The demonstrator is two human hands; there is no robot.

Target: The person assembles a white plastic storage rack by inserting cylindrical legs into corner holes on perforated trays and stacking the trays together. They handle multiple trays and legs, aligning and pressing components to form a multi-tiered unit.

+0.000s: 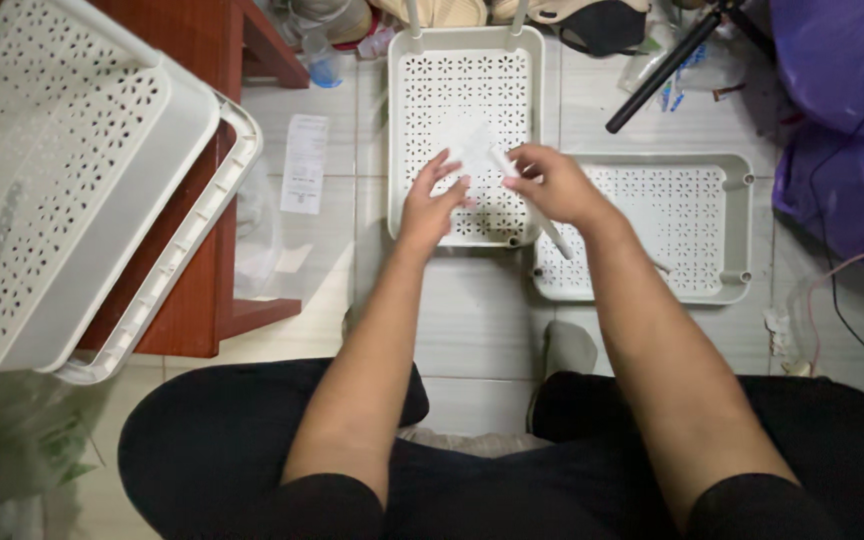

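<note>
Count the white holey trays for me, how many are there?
4. One tray lies on the floor under the hands, one to its right, and two sit stacked at left on the wooden furniture: upper, lower. More may be hidden.

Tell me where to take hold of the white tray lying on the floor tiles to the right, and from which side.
Grip the white tray by its right rim, coming from above. That edge lies bare and is raised, with round sockets at its corners, while the left end sits under the right hand and the white rod it holds. The tray lies flat, so a pinch over the rim looks the surest hold.
</note>
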